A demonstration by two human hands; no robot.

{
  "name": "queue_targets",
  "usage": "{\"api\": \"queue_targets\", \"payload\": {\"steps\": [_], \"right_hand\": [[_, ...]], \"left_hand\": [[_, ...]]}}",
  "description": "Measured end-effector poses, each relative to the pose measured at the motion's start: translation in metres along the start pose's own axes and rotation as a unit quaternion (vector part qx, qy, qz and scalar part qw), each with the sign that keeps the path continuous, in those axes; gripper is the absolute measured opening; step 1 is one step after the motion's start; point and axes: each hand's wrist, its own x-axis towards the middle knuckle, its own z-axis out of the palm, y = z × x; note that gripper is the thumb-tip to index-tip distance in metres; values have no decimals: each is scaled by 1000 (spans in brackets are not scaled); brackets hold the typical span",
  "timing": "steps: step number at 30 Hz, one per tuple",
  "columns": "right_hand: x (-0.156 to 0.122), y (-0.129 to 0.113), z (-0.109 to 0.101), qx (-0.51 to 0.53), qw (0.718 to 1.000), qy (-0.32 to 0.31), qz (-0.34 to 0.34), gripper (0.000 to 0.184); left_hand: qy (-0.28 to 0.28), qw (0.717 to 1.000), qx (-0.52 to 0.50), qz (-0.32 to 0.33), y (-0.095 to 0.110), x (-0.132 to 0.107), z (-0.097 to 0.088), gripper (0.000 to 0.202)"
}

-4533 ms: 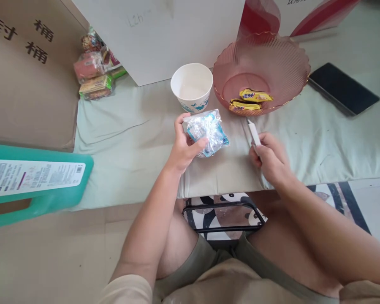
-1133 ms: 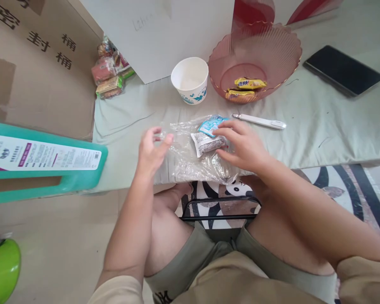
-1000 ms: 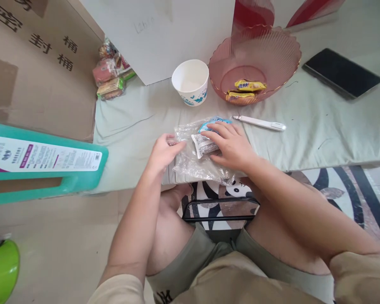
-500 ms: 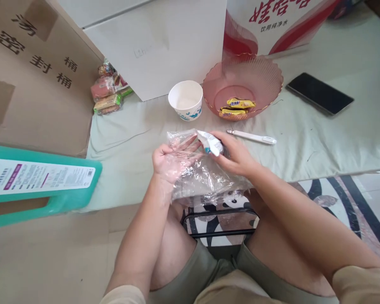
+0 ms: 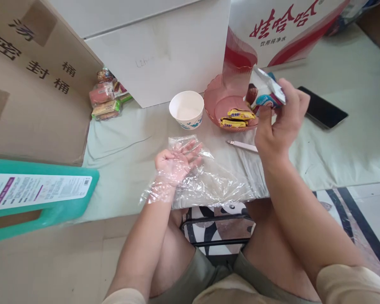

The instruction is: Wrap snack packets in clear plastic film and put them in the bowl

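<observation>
My left hand (image 5: 175,164) lies palm up with fingers spread, inside a clear plastic glove (image 5: 164,185). More crinkled clear plastic (image 5: 220,185) lies beside it at the table's near edge. My right hand (image 5: 280,122) is raised above the table and closed on a small snack packet (image 5: 266,93), held in front of the pink ribbed bowl (image 5: 217,90). Two yellow wrapped snacks (image 5: 236,118) lie in that bowl. A white paper cup (image 5: 186,110) stands left of the bowl. A white utility knife (image 5: 242,145) lies on the cloth below the bowl.
A black phone (image 5: 324,113) lies at the right on the pale green cloth (image 5: 335,152). Wrapped snacks (image 5: 106,95) are piled at the back left beside a cardboard box (image 5: 34,84). A teal bottle (image 5: 34,194) lies at left. White and red-printed boxes (image 5: 281,29) stand behind.
My right hand has lifted the packet from the table up to the right, before the bowl. My left hand has slid into the clear glove and opened palm up.
</observation>
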Motion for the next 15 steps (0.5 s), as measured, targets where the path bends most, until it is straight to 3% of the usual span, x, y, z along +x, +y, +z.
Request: {"api": "queue_targets", "payload": {"steps": [2, 4, 7, 11, 15], "right_hand": [[8, 1, 3, -70, 991, 115, -3, 38], [6, -3, 8, -114, 984, 139, -14, 38], [-11, -12, 16, -100, 992, 81, -16, 35], [-46, -20, 28, 83, 996, -33, 9, 42], [-71, -26, 42, 286, 935, -185, 99, 80]], "left_hand": [[-5, 1000, 4, -16, 0, -1, 1, 18], [-13, 999, 30, -19, 2, -4, 1, 27], [-46, 996, 80, -19, 7, -8, -3, 36], [-49, 990, 130, -3, 13, -12, -21, 42], [3, 986, 167, 24, 17, -18, -39, 43]]}}
